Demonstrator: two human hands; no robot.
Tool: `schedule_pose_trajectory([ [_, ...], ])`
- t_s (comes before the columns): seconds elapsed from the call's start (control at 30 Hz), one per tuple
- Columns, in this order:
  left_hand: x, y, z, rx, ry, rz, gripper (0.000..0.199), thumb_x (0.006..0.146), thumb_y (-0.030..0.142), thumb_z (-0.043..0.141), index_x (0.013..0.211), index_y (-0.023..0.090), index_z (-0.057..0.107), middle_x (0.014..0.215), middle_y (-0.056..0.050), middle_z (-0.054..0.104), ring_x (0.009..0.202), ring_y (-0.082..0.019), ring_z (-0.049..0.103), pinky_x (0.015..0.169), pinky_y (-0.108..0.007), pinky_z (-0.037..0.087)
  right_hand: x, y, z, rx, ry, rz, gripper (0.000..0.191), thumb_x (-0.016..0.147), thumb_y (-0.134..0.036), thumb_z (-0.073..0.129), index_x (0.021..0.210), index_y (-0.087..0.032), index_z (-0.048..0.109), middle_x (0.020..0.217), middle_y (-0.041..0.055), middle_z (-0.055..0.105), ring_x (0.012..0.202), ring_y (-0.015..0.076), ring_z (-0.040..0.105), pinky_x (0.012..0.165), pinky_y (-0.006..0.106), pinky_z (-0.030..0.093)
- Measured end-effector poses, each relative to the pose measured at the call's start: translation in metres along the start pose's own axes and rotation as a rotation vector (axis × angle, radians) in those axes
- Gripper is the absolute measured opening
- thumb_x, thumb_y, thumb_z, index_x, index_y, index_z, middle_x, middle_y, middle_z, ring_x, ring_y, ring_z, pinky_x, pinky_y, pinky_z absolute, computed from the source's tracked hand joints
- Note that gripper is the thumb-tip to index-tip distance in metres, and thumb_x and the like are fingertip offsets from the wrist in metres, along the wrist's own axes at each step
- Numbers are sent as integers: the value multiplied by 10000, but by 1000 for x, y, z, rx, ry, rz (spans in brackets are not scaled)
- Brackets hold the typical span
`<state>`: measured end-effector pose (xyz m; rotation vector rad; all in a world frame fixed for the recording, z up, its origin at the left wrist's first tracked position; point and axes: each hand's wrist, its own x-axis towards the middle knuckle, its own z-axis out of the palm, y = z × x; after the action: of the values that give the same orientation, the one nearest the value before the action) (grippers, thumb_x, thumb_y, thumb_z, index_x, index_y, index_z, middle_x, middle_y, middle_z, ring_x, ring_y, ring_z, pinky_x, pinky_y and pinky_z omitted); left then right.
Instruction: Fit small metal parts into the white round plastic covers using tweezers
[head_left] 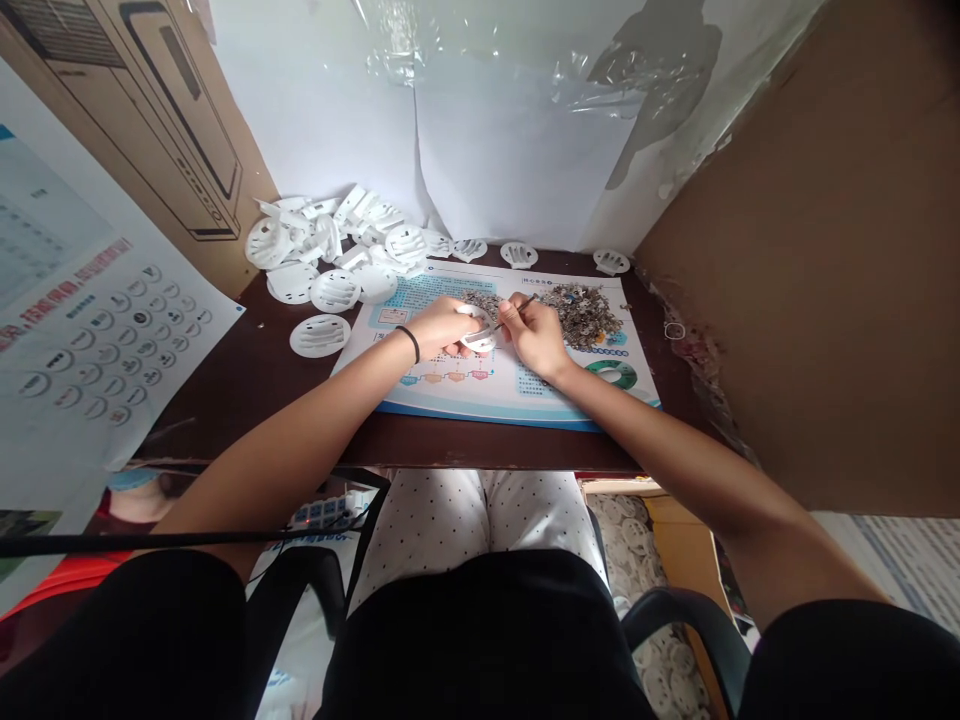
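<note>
My left hand point(442, 328) grips a round white plastic vented part point(477, 335) over a printed mat point(517, 385). My right hand point(534, 337) pinches a thin dark tool point(521, 309), perhaps tweezers, with its lower end at the white part. Just beyond my hands, a heap of small metal pieces point(581, 312) lies on the mat. A loose pile of similar white plastic parts point(322, 245) sits to the far left, and one slotted disc point(320, 335) lies apart near my left wrist.
The dark brown desk point(247, 395) has cardboard walls at the left and right, with a plastic-covered white sheet behind. A chart poster point(112, 320) hangs at the left. Below the desk are a power strip point(322, 515), a box of white discs point(622, 540) and chair armrests.
</note>
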<state>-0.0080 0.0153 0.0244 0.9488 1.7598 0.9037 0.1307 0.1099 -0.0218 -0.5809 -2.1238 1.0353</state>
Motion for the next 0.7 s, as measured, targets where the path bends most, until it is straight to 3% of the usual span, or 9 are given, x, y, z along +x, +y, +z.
schedule_pose_trajectory([
  [0.2, -2, 2, 1, 2, 0, -6, 157, 900, 153, 569, 743, 153, 577, 760, -83, 696, 617, -118, 627, 588, -248, 413, -1, -1, -1, 1, 2, 11, 583, 914, -776, 407, 656, -253, 434, 557, 3, 529, 561, 142, 485, 633, 362, 396],
  [0.5, -2, 4, 2, -11, -5, 0, 181, 895, 93, 532, 724, 142, 566, 696, -79, 685, 520, -92, 544, 525, -250, 362, -3, -9, 0, -93, 5, -54, 620, 887, -826, 351, 648, -256, 409, 527, -10, 465, 526, 133, 427, 583, 340, 345],
  [0.7, 1, 2, 2, 3, 2, 10, 208, 879, 87, 521, 684, 144, 568, 680, -76, 681, 513, -85, 528, 499, -244, 333, -3, -11, 2, -153, 1, -74, 533, 927, -723, 370, 672, -256, 391, 535, -3, 471, 524, 132, 427, 589, 336, 352],
])
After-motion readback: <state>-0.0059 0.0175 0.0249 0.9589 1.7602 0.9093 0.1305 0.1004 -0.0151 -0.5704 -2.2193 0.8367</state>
